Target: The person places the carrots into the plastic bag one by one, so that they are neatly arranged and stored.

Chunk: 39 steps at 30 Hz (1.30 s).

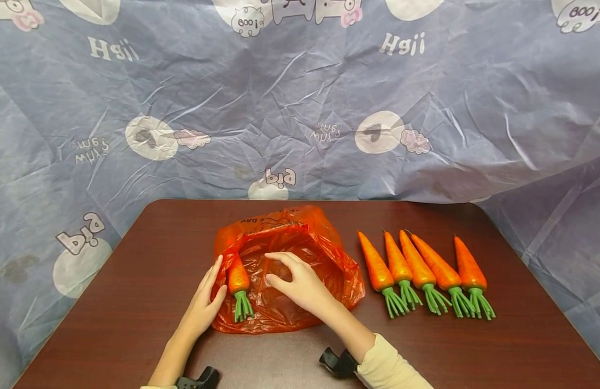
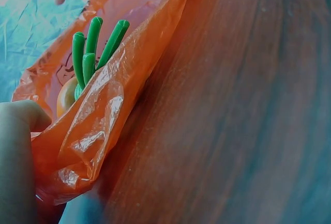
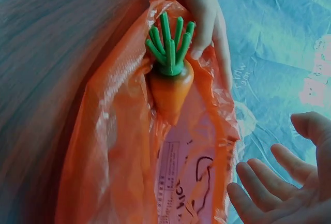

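An orange-red plastic bag [image 1: 290, 319] lies on the table with its mouth spread toward me. Just inside its left side is a carrot [image 1: 238, 278], green stem stubs [image 2: 93, 48] pointing out of the mouth. My left hand [image 1: 202, 302] holds the bag's left rim, thumb on the inner side by the carrot and fingers along the outside. Over the middle of the mouth hovers my right hand [image 1: 300, 281], thumb and fingers apart with nothing between them. In the right wrist view, the right hand [image 3: 284, 182] shows spread fingers beside the bag [image 3: 114, 146].
Several more carrots [image 1: 377, 265] lie in a row on the dark wooden table [image 1: 149, 259], right of the bag, tips away from me. The rightmost carrot [image 1: 469, 265] sits slightly apart. A printed grey-blue cloth [image 1: 280, 81] hangs behind the table.
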### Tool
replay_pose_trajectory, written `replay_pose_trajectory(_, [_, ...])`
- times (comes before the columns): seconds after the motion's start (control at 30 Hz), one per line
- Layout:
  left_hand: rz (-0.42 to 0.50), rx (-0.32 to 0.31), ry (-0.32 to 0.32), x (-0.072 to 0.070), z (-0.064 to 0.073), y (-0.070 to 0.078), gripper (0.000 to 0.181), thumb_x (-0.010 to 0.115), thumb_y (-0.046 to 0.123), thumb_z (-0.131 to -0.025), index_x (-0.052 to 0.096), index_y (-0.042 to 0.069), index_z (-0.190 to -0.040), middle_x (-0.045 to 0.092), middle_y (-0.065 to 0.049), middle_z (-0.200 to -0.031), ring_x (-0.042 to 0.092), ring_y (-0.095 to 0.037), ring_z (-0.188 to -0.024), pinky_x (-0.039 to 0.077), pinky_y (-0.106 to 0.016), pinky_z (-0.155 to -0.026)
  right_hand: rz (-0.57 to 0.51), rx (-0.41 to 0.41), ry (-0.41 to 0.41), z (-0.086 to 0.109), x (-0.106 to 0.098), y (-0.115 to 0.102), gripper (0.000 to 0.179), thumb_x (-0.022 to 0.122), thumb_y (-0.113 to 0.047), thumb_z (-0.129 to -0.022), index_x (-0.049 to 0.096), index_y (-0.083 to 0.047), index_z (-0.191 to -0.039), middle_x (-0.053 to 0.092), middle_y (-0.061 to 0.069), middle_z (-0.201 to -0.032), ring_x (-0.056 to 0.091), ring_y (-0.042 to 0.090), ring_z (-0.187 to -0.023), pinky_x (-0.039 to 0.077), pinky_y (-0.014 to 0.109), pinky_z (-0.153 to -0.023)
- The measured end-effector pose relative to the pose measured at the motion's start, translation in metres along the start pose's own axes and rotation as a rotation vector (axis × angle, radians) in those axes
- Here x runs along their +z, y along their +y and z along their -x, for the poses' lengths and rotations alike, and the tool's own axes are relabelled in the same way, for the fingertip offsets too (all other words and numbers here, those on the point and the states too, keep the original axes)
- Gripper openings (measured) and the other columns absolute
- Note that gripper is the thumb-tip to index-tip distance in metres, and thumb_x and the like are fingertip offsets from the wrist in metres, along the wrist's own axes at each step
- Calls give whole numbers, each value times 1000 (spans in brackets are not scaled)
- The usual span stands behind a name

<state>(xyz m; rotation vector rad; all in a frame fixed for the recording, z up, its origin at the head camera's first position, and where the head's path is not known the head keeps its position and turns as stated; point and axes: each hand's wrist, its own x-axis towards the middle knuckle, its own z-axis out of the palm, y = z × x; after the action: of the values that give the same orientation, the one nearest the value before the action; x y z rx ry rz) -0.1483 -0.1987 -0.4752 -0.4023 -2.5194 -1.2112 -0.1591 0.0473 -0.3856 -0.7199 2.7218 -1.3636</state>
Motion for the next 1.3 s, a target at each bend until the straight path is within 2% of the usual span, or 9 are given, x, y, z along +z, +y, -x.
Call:
replay_pose_trajectory(0.03, [-3,-1,0,0,0,0,63,52,10,-90,23,21,-145,32,-15,-144,30,-33,-130,14,-12,-105,2,-5,8,1,-3,0,42,60,-33,-86,52,-26,-127,52,-5,-129,45,18,-124,38,44,-100])
replay_pose_trajectory(0.13, [-14,-4,-2,0,0,0,63,53,11,-90,23,21,-145,32,-15,-144,31,-33,-130,22,-32,-109,-3,0,35,6,-11,1,42,61,-31,-85,54,-25,-126,53,-5,-129,45,17,-124,37,43,-101])
replay_pose_trajectory(0.2, [-15,-8,-2,0,0,1,63,53,12,-91,23,21,-145,32,-15,-145,30,-33,-130,22,-35,-109,-9,9,53,9,-16,1,42,62,-30,-85,54,-26,-125,53,-6,-128,46,15,-123,38,42,-100])
replay_pose_trajectory(0.4, [7,12,5,1,0,0,64,54,9,-89,24,19,-145,34,-15,-144,31,-27,-129,11,-1,-98,-37,29,102,18,-32,5,41,64,-26,-83,56,-24,-124,55,-7,-126,50,15,-118,40,41,-98])
replay_pose_trajectory(0.53, [13,24,20,2,0,-3,66,57,6,-87,26,16,-145,35,-15,-143,29,-12,-130,11,1,-98,-31,25,131,26,-44,11,41,65,-24,-83,57,-23,-123,56,-5,-125,52,17,-115,42,42,-96])
replay_pose_trajectory(0.6, [21,23,25,2,-1,-3,67,58,5,-86,26,15,-144,35,-15,-143,28,-11,-130,11,1,-99,-4,14,140,30,-50,15,41,64,-25,-84,56,-22,-124,56,-4,-125,52,17,-117,41,42,-97])
replay_pose_trajectory(0.77, [5,14,18,2,-1,-2,67,56,4,-87,24,15,-145,34,-16,-143,31,-26,-128,10,1,-98,59,1,155,44,-68,26,44,63,-31,-84,54,-21,-127,54,-2,-130,47,19,-123,39,45,-99])
replay_pose_trajectory(1.03, [4,2,17,2,-1,-1,66,55,1,-87,24,10,-144,32,-21,-143,31,-33,-127,8,1,-97,133,35,183,65,-97,36,46,62,-31,-85,51,-21,-129,50,0,-134,43,23,-126,37,51,-98])
replay_pose_trajectory(1.3, [11,-9,-6,0,0,0,65,53,9,-90,20,21,-146,30,-15,-145,29,-34,-131,9,1,-97,228,93,191,91,-124,40,46,60,-33,-86,49,-26,-130,50,5,-133,43,31,-124,37,57,-92])
